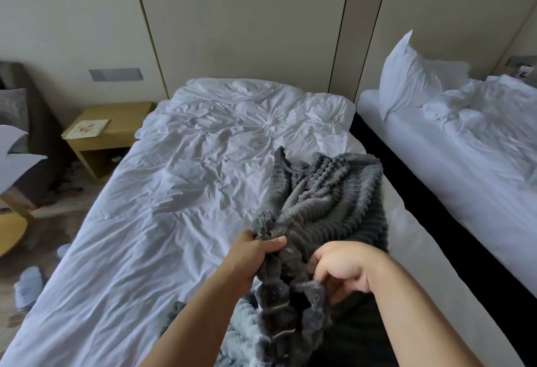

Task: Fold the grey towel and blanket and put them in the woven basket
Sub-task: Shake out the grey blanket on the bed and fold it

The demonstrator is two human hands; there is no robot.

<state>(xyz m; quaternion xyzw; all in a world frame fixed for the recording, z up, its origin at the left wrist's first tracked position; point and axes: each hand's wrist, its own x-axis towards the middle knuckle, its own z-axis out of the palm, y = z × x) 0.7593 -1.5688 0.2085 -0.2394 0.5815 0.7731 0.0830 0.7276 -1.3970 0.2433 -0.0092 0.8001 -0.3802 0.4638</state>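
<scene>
A dark grey ribbed blanket (328, 195) lies crumpled on the right half of the white bed (174, 192), its near part bunched up and lifted toward me. My left hand (255, 253) grips a gathered edge of the blanket. Just to its right, my right hand (345, 270) has its fingers curled into the same fabric. A lighter grey fuzzy cloth (241, 334), perhaps the towel, shows below my left forearm. No woven basket is in view.
A second white bed (465, 148) with a pillow (412, 75) stands to the right across a dark gap. To the left are a wooden nightstand (107, 137), a chair, and slippers (29, 285) on the floor.
</scene>
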